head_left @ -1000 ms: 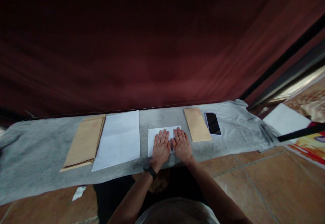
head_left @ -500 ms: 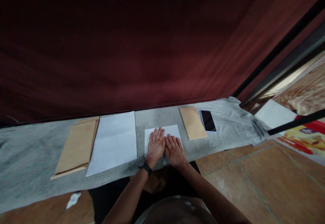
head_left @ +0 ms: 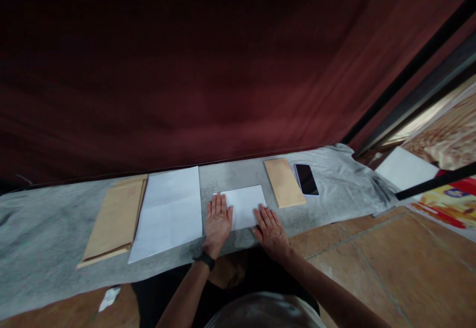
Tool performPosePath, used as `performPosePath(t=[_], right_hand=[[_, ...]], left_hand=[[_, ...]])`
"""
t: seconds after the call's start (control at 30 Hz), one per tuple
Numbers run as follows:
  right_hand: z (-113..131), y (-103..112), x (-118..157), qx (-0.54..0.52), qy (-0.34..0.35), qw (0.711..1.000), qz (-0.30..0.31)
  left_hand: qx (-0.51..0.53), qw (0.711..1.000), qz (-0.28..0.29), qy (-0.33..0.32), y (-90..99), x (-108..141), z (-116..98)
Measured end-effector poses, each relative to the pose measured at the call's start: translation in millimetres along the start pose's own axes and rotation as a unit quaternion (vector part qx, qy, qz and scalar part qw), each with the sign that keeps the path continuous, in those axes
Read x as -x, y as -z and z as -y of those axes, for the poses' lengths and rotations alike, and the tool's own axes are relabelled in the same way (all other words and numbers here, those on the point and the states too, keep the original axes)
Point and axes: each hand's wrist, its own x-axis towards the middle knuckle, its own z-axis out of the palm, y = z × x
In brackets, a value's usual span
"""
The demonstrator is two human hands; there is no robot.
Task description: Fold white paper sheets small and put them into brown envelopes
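Note:
A small white sheet of paper (head_left: 243,205), seemingly folded, lies on the grey cloth between my hands. My left hand (head_left: 218,221) rests flat over its left edge, fingers stretched out and pointing away from me. At the lower right corner, my right hand (head_left: 271,229) lies with its fingers spread. To the left is a larger stack of white paper (head_left: 169,214). Brown envelopes (head_left: 115,219) are stacked left of that paper. Right of the small sheet lies another brown envelope or envelope stack (head_left: 284,183).
A smartphone (head_left: 307,179) lies right of the smaller envelope. The grey cloth (head_left: 334,189) covers a narrow bench against a dark red curtain (head_left: 223,95). A printed box (head_left: 446,201) stands at the right beside a dark bar. A white scrap (head_left: 109,298) is on the tiled floor.
My hands have moved apart from the middle of the small white sheet, the left one to its left edge and the right one to its right corner. More of the sheet shows.

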Motion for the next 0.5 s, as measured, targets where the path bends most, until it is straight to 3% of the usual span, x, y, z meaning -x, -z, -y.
performPosePath(t=[0.07, 0.23, 0.5], right_hand=[[-1, 1, 0, -0.004, -0.002, 1.0, 0.003], [1, 6, -12, -0.031, -0.015, 0.999, 0.015], [16, -13, -80, -0.084, 0.05, 0.993, 0.073]], left_hand=[[-0.001, 1.0, 0.008, -0.014, 4.0, 5, -7], [0.017, 0.991, 0.052, -0.122, 10.1, 27, -27], [-0.001, 0.984, 0.078, -0.157, 14.9, 34, -28]])
